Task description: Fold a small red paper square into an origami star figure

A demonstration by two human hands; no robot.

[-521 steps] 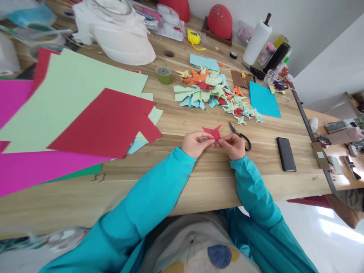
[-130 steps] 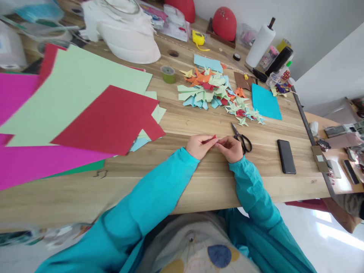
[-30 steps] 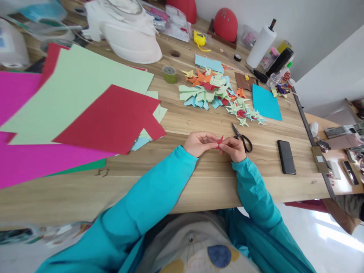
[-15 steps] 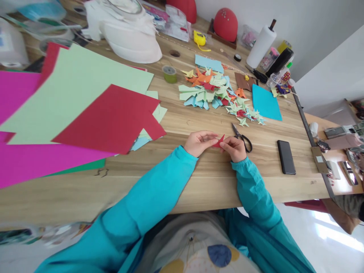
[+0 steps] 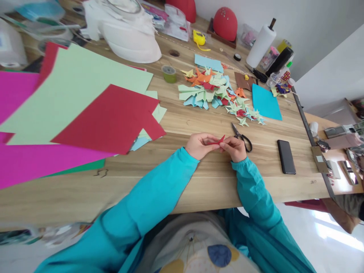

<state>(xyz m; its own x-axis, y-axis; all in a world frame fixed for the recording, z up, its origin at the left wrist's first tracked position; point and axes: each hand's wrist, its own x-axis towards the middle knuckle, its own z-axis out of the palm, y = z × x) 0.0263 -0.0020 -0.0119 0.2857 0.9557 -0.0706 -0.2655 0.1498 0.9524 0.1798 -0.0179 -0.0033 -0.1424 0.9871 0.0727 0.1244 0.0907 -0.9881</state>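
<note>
A small folded piece of red paper (image 5: 221,140) is pinched between my two hands, just above the wooden table. My left hand (image 5: 200,145) is closed on its left part, thumb in front and fingers behind. With thumb and fingertips, my right hand (image 5: 233,148) grips its right side; a thin red point sticks up between the hands. Fingers hide much of the paper. Right behind my right hand lie black-handled scissors (image 5: 242,137). Farther back is a pile of folded paper figures (image 5: 212,89) in green, orange, red and blue.
Large coloured sheets, a red one (image 5: 110,117) on top, cover the table's left side. A black phone (image 5: 286,157) lies at right, with a blue paper square (image 5: 266,101) behind it. A spool (image 5: 169,74), yellow tape measure (image 5: 199,38) and paper roll (image 5: 261,46) stand farther back.
The red paper has turned between my fingers, showing a narrower, edge-like shape with a longer strip toward my left hand. My left hand has shifted very slightly; my right hand stays in place.
</note>
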